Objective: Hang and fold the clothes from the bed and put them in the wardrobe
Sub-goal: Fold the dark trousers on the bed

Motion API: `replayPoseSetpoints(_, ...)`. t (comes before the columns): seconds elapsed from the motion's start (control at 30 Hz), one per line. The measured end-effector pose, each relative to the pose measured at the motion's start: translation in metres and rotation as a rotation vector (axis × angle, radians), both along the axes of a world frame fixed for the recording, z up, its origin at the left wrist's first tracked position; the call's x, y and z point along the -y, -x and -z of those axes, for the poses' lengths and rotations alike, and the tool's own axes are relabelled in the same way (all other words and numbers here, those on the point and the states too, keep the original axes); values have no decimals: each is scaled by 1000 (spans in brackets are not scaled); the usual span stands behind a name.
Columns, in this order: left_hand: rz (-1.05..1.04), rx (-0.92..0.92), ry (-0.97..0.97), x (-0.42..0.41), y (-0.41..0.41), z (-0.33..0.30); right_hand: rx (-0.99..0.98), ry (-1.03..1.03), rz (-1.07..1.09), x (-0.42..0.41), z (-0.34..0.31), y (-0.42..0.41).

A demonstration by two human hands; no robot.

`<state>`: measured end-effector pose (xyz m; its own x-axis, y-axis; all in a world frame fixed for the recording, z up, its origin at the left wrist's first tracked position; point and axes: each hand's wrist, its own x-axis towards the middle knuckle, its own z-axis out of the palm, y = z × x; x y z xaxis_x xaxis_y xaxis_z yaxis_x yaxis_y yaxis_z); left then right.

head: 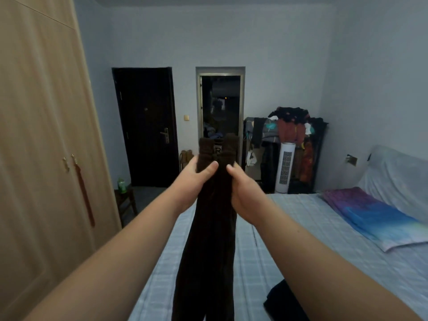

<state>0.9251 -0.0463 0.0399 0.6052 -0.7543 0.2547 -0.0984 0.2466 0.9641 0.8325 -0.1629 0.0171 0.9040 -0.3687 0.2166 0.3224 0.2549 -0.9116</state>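
Note:
A long dark brown garment [208,246] hangs straight down in front of me over the bed [289,239], its two cuffed ends sticking up above my fists. My left hand [196,179] grips its left side near the top. Right beside it, my right hand [240,188] grips the right side, thumbs almost touching. The light wooden wardrobe [41,140] stands shut on my left. Another dark piece of clothing [281,302] lies on the bed's near right part, partly behind my right forearm.
A blue and purple pillow [375,216] lies by the covered headboard on the right. A loaded clothes rack [289,135] and a white tower fan [285,167] stand at the far wall. A dark door [146,126], an open doorway and a small stool [126,200] with a green bottle lie ahead.

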Motion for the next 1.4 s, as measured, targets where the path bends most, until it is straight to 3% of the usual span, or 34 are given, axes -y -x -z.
replayPoseSetpoints(0.17, -141, 248, -174, 13, -1, 19, -94, 61, -42, 6, 20, -3)
replayPoseSetpoints(0.3, -346, 246, -51, 19, -10, 23, -121, 211, -23, 20, 19, 5)
replayPoseSetpoints(0.4, -399, 117, 15, 18, -21, 22, -61, 270, 207, 40, 19, 13)
replayPoseSetpoints(0.5, -369, 33, 62, 17, -30, 15, 6, 334, 578, 57, 19, 19)
replayPoseSetpoints(0.57, -329, 24, 91, 14, -34, 5, 12, 404, 664, 68, 16, 20)
replayPoseSetpoints(0.63, -292, 28, 121, 9, -32, -10, -12, 422, 577, 83, 9, 19)
replayPoseSetpoints(0.77, -247, 50, 169, 3, -22, -42, -85, 302, 204, 97, -18, 17)
replayPoseSetpoints(0.9, -201, 43, 217, -6, -1, -66, -76, 331, 24, 80, -49, 31)
replayPoseSetpoints(1.0, -176, 61, 205, -16, 14, -77, -25, 295, 87, 67, -71, 49)
replayPoseSetpoints(1.23, -246, 276, 38, -48, 23, -103, 47, 493, 365, 52, -97, 80)
replayPoseSetpoints(1.33, -203, 244, 40, -59, 26, -105, 56, 516, 372, 41, -102, 93)
replayPoseSetpoints(1.4, -129, 125, 47, -69, 24, -100, 54, 497, 336, 31, -105, 102)
